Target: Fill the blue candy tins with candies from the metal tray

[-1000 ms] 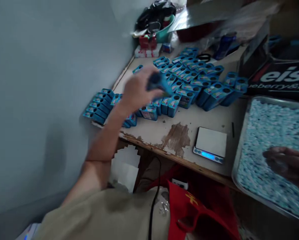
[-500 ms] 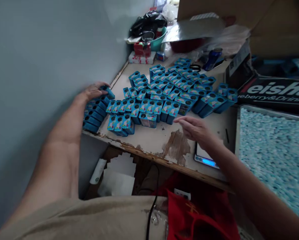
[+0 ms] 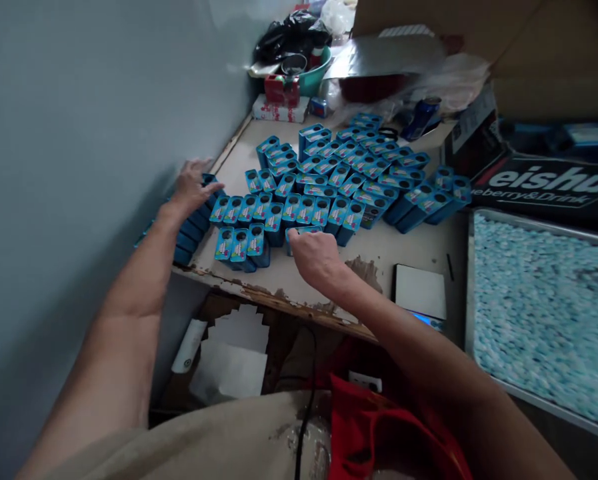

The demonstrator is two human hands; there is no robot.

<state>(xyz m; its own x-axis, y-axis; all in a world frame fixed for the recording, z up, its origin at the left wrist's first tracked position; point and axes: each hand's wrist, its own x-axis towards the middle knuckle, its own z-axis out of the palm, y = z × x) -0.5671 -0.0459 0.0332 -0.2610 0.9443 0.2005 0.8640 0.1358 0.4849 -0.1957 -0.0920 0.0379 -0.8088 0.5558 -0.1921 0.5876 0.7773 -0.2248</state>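
Many small blue tins [image 3: 273,217] with printed tops and dark round holes stand in rough rows on the table. At the left edge, my left hand [image 3: 193,187] rests over a separate group of blue tins [image 3: 193,230], its thumb and fingers apart around the end of that row. My right hand [image 3: 316,257] is closed at the top of one blue tin [image 3: 306,229] at the front of the rows; the hand covers much of this tin.
A small scale [image 3: 420,290] with a lit blue display lies right of my right hand. Beyond it is a metal tray [image 3: 470,293] of blue and white pellets [image 3: 543,300]. A black printed carton [image 3: 543,180] stands behind. A wall [image 3: 103,133] borders the left side.
My right hand has moved left from beside the scale to a front tin. My left hand's fingers have spread from the tin they gripped at the end of the left row.
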